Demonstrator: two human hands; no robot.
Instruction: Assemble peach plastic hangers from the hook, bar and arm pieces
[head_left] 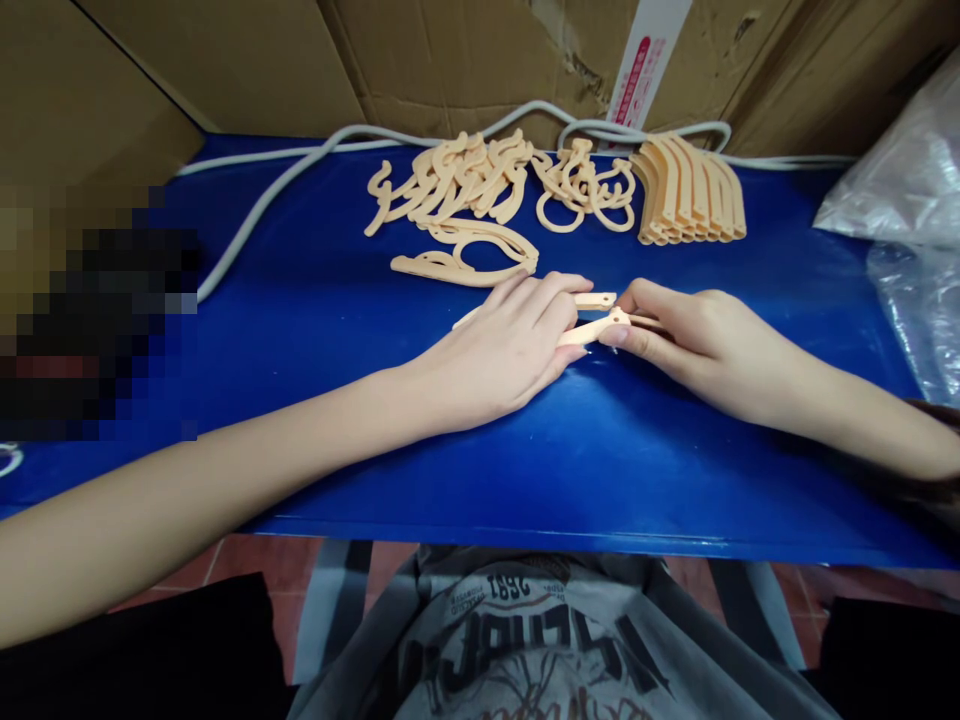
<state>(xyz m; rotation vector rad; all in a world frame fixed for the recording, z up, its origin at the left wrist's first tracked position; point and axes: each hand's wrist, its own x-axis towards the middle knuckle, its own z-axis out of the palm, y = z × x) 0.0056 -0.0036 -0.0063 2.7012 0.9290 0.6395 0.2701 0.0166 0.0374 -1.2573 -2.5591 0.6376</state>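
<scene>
On the blue table (315, 330) my left hand (506, 345) and my right hand (694, 335) meet at the middle, both closed on beige plastic pieces (596, 315). The left fingers press down over one flat piece, whose end sticks out left of the hand. The right fingers pinch the end of a second piece with a small hole. The two pieces touch between the fingertips. A finished-looking beige hanger part (465, 255) lies just beyond my left hand.
Along the back lie a heap of beige hooks (457, 180), loose rings with hooks (585, 185) and a neat stack of curved parts (690, 190). A white cable (262, 205) runs along the rear. Cardboard boxes (420, 60) stand behind. Clear plastic bags (911, 200) lie at the right.
</scene>
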